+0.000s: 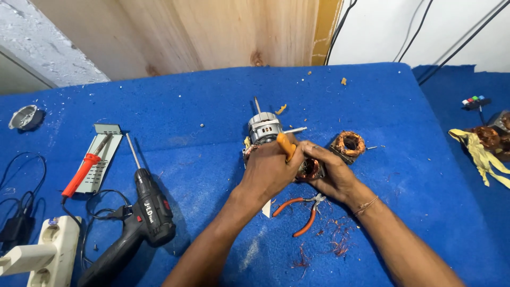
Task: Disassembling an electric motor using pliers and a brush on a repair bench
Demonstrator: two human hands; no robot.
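Item: small grey metal electric motor (264,127) with a thin steel shaft, lying near the middle of the blue felt-covered workbench (212,106); partly dismantled, as judged from the loose parts around it.

Left hand (271,171): clenching around an orange-handled tool (286,145), probably a screwdriver, its tip hidden behind the fingers and seeming to be pressing toward the motor.

Right hand (332,172): gripping a round copper-wound piece (309,169) just beside the motor, fingers curled over it; how it is joining the motor cannot be told.

Done so far, by judgement: one copper-wound stator coil (349,143) is already lying apart to the right of the hands; cut reddish copper wire scraps (334,239) are littering the felt near the right wrist. Left: the motor body is still showing its housing and shaft in place.

Nearby: orange-handled pliers (304,210) lying below the hands; black cordless drill (141,212) with a long bit at the left; red-handled soldering iron (85,169) resting on a pale perforated metal plate (101,159); white power strip (45,250) at the lower left corner.
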